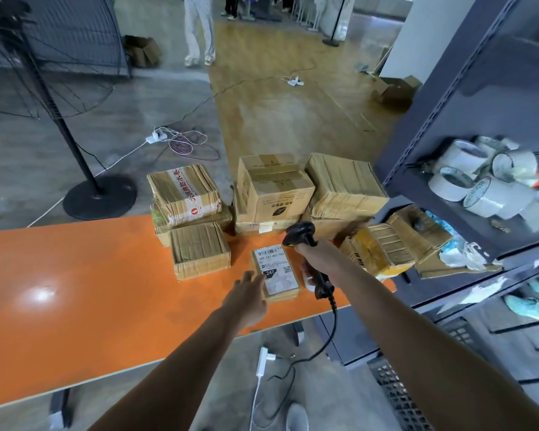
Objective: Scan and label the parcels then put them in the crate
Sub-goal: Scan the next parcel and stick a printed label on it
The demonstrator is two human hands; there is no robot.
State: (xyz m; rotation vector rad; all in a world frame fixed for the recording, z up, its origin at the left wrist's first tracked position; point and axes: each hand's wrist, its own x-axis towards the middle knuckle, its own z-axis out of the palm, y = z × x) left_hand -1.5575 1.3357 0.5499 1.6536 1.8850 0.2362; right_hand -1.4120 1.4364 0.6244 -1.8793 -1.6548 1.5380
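Orange tabletop w/ taped cardboard boxes stacked at far edge, grey shelf unit on rt. Small labelled parcel lies flat near front edge; left hand open, fingertips touching its left side. Right hand clamped on black scanner, just beside parcel.

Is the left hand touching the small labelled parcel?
Touching. In the head view the left hand's fingertips overlap the near-left edge of the parcel, with no gap showing.

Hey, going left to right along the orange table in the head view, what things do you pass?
Bare orange table → small taped box → left hand → labelled parcel → right hand holding the barcode scanner → tilted yellow-taped parcel at the table's right end.
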